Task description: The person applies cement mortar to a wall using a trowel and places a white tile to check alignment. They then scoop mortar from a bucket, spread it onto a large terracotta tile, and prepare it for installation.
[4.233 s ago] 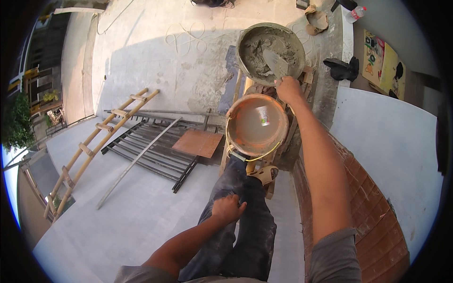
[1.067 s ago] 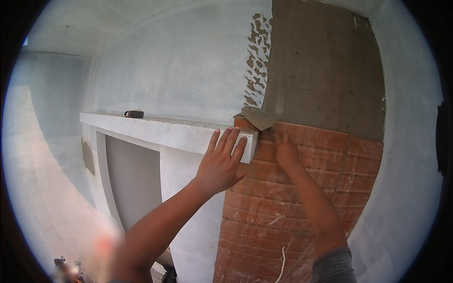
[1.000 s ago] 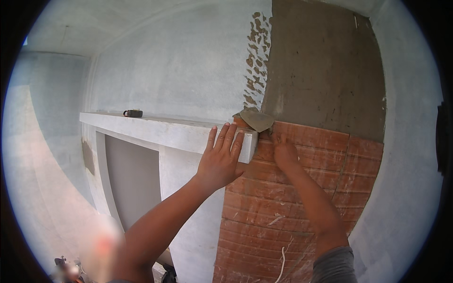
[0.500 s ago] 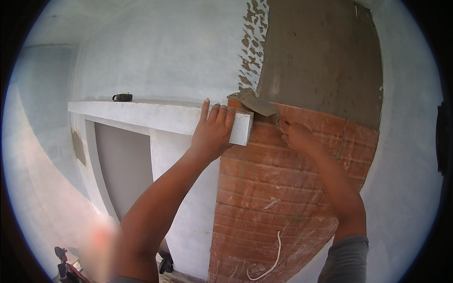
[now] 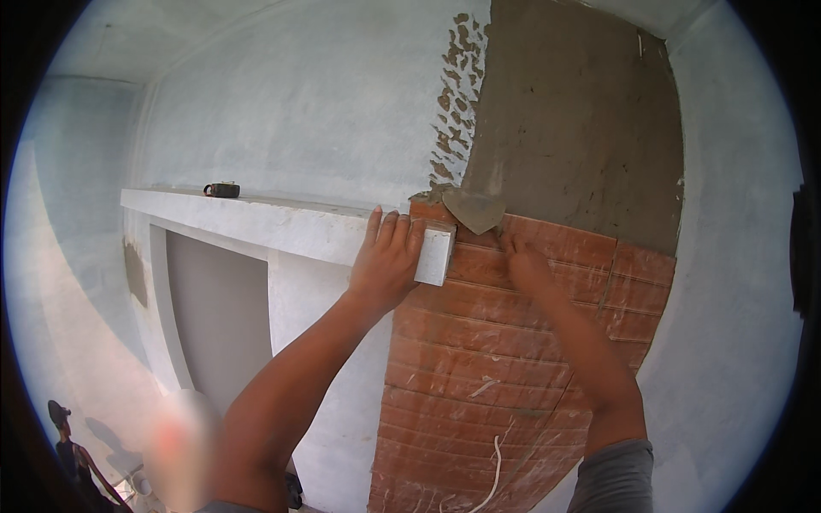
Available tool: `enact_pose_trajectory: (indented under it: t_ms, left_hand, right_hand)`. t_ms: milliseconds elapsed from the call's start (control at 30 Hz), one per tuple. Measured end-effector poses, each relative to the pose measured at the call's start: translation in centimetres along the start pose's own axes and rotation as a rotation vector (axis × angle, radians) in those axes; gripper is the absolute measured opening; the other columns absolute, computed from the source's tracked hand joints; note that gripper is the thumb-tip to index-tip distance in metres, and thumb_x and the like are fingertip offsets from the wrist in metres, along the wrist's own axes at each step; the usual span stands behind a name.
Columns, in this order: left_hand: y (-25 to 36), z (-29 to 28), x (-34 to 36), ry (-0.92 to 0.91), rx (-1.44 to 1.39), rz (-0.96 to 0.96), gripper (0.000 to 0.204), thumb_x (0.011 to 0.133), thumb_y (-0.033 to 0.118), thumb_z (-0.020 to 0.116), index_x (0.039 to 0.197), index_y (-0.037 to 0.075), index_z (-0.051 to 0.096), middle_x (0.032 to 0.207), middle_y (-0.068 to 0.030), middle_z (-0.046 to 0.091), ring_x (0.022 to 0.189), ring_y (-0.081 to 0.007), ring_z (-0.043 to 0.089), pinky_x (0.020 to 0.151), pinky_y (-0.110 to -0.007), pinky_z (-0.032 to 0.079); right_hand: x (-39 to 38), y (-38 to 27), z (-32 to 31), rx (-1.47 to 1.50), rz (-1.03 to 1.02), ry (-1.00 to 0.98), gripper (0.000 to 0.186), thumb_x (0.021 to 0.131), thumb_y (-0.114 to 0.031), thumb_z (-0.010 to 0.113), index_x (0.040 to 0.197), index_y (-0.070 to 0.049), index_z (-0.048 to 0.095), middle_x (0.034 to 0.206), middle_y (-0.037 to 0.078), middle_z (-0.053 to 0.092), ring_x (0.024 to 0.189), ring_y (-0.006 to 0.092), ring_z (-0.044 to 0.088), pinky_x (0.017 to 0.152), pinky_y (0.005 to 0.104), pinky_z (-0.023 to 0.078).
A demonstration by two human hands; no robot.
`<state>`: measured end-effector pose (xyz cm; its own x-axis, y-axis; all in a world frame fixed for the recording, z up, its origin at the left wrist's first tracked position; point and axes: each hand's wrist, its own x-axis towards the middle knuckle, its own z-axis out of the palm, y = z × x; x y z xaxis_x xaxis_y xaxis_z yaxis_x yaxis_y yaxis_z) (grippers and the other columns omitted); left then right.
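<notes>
My right hand (image 5: 528,267) is closed round the handle of a trowel (image 5: 475,211). Its pointed grey blade lies against the wall where the top row of red-brown tiles (image 5: 479,342) meets a broad patch of grey mortar (image 5: 581,128). To the left, my left hand (image 5: 385,261) lies on the end of a white ledge (image 5: 282,226), with fingers stretched up over its top edge and holding nothing. A chipped strip of wall (image 5: 453,103) runs up from near the blade, along the mortar's left side.
A small dark tape measure (image 5: 222,190) sits on the ledge further left. Below the ledge is a doorway (image 5: 218,316). A pale cable (image 5: 496,479) hangs out of the tiles low down. Another person (image 5: 73,453) stands at the lower left.
The trowel blade has turned from slanting sideways to facing flat against the wall, its tip now pointing down. My right hand has tilted with it. My left hand stays on the ledge.
</notes>
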<state>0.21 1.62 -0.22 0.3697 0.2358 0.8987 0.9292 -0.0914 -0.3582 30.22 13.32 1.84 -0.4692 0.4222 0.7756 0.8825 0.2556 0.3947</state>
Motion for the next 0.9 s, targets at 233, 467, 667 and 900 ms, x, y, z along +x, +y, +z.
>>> enact_pose_trajectory:
  t_ms: [233,467,667,900]
  left_hand:
    - [-0.2,-0.2,-0.2,-0.007,-0.055,0.015,0.093,0.067,0.032,0.088,0.141,-0.002,0.042,0.133,-0.0205,0.052,0.134,-0.0352,0.046,0.122,-0.055,0.020]
    - [-0.3,1.6,-0.4,0.092,0.021,0.004,0.096,0.065,0.030,0.090,0.140,-0.001,0.040,0.133,-0.0218,0.051,0.135,-0.0380,0.045,0.123,-0.052,0.022]
    - [0.1,0.9,-0.5,0.068,0.007,0.008,0.095,0.066,0.028,0.090,0.141,-0.002,0.040,0.133,-0.0227,0.050,0.135,-0.0389,0.044,0.122,-0.051,0.024]
    - [0.0,0.8,-0.5,0.086,-0.064,0.025,0.058,0.087,0.012,0.061,0.140,-0.005,0.045,0.132,-0.0249,0.053,0.134,-0.0401,0.045,0.122,-0.052,0.022]
  right_hand:
    - [-2.5,-0.3,1.2,0.010,-0.113,-0.059,0.051,0.089,-0.002,0.055,0.138,0.007,0.046,0.124,0.025,0.054,0.095,0.0380,0.066,0.081,0.0462,0.058]
    - [-3.4,-0.2,-4.7,0.099,-0.022,-0.122,0.049,0.095,-0.010,0.055,0.141,0.004,0.045,0.124,0.026,0.057,0.096,0.0409,0.066,0.082,0.0470,0.056]
    - [-0.7,-0.9,-7.5,0.108,0.049,-0.089,0.044,0.100,-0.024,0.056,0.135,0.000,0.049,0.119,0.025,0.060,0.099,0.0407,0.066,0.081,0.0482,0.056]
    - [1.5,0.0,-5.9,0.011,0.056,-0.122,0.037,0.099,-0.031,0.058,0.125,-0.004,0.055,0.113,0.022,0.064,0.099,0.0396,0.067,0.082,0.0497,0.055]
